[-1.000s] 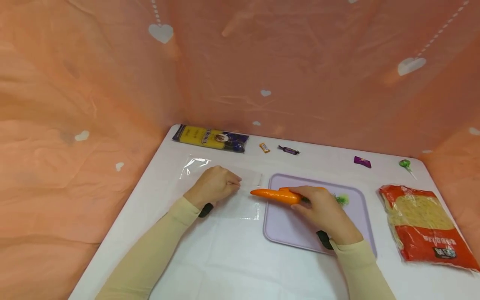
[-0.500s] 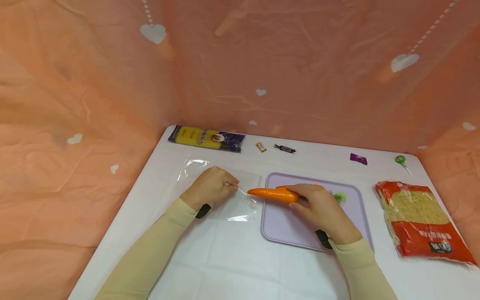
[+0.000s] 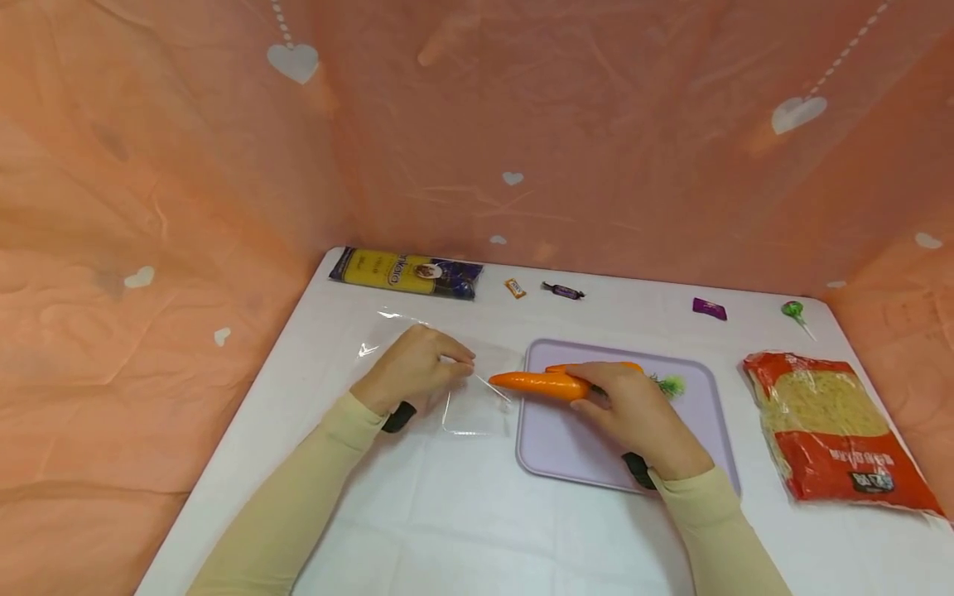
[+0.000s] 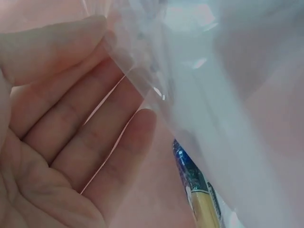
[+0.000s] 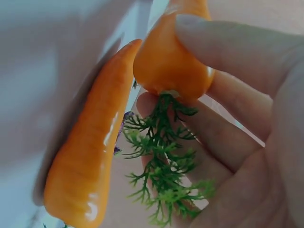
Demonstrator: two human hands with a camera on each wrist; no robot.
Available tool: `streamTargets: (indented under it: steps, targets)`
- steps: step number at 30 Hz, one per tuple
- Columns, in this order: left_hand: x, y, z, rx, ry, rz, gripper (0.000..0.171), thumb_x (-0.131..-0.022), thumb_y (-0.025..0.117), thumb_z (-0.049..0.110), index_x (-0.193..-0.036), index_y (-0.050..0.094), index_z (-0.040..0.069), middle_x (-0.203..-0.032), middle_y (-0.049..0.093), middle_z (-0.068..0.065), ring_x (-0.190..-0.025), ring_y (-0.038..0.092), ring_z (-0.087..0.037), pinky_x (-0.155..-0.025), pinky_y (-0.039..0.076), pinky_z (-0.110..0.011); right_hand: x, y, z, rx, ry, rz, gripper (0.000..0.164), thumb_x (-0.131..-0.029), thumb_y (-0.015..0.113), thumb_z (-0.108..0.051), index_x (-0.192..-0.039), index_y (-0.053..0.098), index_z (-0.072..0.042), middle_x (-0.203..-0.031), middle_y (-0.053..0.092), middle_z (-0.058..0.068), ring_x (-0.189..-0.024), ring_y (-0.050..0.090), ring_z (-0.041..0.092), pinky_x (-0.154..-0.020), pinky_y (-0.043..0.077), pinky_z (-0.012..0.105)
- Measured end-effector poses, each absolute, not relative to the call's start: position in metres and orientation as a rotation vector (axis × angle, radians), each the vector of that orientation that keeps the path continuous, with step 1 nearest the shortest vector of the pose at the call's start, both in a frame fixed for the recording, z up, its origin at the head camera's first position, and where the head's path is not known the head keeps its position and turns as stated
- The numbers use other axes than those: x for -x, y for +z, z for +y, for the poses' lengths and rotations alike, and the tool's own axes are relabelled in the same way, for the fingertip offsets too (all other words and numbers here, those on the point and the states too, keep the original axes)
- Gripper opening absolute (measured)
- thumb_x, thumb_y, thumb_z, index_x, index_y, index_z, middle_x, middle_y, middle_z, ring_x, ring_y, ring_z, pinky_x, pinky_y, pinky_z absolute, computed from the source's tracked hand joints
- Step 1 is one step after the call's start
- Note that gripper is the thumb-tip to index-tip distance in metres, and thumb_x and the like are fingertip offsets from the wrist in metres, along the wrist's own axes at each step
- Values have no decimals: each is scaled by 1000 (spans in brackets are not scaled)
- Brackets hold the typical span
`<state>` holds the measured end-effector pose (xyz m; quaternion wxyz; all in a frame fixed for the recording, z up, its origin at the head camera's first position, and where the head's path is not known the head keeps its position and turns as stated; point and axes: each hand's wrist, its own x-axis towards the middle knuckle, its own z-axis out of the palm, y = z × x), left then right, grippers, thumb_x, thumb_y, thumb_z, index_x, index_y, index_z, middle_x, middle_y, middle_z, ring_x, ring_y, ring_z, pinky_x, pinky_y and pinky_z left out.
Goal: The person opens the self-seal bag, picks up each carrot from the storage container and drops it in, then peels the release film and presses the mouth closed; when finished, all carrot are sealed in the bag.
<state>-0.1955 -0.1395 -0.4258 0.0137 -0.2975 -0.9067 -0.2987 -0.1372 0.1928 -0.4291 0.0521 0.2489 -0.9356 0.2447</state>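
My left hand (image 3: 417, 368) pinches the edge of a clear plastic bag (image 4: 190, 71) between thumb and index finger. In the left wrist view the other fingers stretch out behind the film. The bag's right-hand edge is partly lifted in the head view. My right hand (image 3: 637, 418) holds an orange carrot (image 3: 532, 384) by its thick end, green leaves (image 5: 166, 156) hanging toward the palm. Its tip points left at the bag, past the rim of the lilac tray (image 3: 555, 447). A second carrot (image 5: 88, 147) lies on the tray, partly hidden by the right hand in the head view.
At the back left lies a yellow and blue pasta packet (image 3: 402, 271). Small wrapped candies (image 3: 515, 288) and a green lollipop (image 3: 793, 311) line the back. A red noodle bag (image 3: 842, 426) lies right of the tray. Orange cloth (image 3: 522, 108) surrounds the table.
The bag's right-hand edge has been pulled up by my left hand, and its near corner has shifted left. My right hand keeps the carrot in nearly the same place. The view has shifted slightly.
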Motion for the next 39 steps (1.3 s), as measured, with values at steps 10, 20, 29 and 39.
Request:
streamTargets:
  steps: [10, 20, 29, 39]
  targets:
    - [196, -417, -147, 777, -1024, -2879, 13, -88, 77, 25, -98, 84, 19, -99, 79, 7, -98, 74, -14, -91, 58, -37, 135, -425, 194, -633, 750, -2879, 47, -87, 81, -22, -131, 67, -15, -124, 71, 5, -113, 67, 27, -100, 54, 49]
    - [197, -422, -143, 869, -986, -2872, 14, -88, 77, 23, -99, 83, 18, -95, 79, 6, -95, 74, -12, -90, 59, -35, 127, -414, 189, -723, 741, -2825, 44, -86, 82, -20, -128, 69, -16, -122, 72, 1, -113, 67, 26, -99, 55, 50]
    - [194, -419, -142, 833, -1070, -2849, 12, -88, 77, 24, -97, 84, 18, -92, 79, 9, -93, 74, -11, -88, 59, -34, 129, -417, 187, -792, 663, -2780, 44, -83, 83, -17, -126, 71, -14, -120, 73, 0, -112, 69, 26, -99, 55, 49]
    - [194, -425, -135, 908, -998, -2799, 11, -87, 75, 20, -93, 84, 19, -90, 79, 9, -89, 74, -9, -85, 59, -32, 130, -427, 175, -825, 780, -2732, 45, -86, 82, -22, -129, 69, -18, -122, 72, -3, -114, 68, 21, -101, 54, 45]
